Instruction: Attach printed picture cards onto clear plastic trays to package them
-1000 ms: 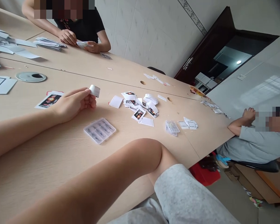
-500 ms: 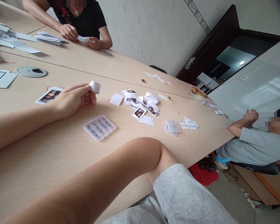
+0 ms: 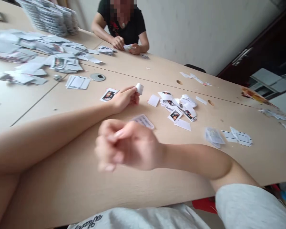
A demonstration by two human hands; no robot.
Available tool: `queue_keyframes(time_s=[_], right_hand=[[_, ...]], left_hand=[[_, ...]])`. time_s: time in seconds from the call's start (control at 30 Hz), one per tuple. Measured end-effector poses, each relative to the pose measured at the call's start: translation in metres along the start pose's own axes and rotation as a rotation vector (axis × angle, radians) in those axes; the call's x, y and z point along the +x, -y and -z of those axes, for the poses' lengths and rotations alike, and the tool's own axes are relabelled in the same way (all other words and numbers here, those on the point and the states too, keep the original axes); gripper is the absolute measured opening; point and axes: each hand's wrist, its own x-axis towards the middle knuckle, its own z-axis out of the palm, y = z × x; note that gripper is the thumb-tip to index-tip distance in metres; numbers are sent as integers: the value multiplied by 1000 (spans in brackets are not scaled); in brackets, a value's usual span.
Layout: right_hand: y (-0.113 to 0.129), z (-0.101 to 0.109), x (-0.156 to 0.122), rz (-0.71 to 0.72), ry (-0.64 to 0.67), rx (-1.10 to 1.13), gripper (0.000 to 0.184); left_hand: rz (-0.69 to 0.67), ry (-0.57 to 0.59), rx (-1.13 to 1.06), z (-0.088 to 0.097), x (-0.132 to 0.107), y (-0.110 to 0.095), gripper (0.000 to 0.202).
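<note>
So the left hand is pinching a little white paper tab just above mid-frame, next to a printed card. The right hand is a blurry loose curl by a clear blister pack, can't tell if it's holding anything.

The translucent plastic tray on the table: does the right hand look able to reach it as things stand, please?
Probably yes: the right hand is just beside the translucent plastic tray, overlapping it in view, with nothing between them.
</note>
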Motion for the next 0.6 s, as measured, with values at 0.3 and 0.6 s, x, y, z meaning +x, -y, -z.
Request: queue_keyframes(time_s=[0.3,0.6], right_hand=[[1,34,-39,48,-3,213,17],[3,25,-44,94,-3,159,18]], left_hand=[[-49,78,18,3,-3,3,22],[-34,73,20,-1,-6,-1,23]])
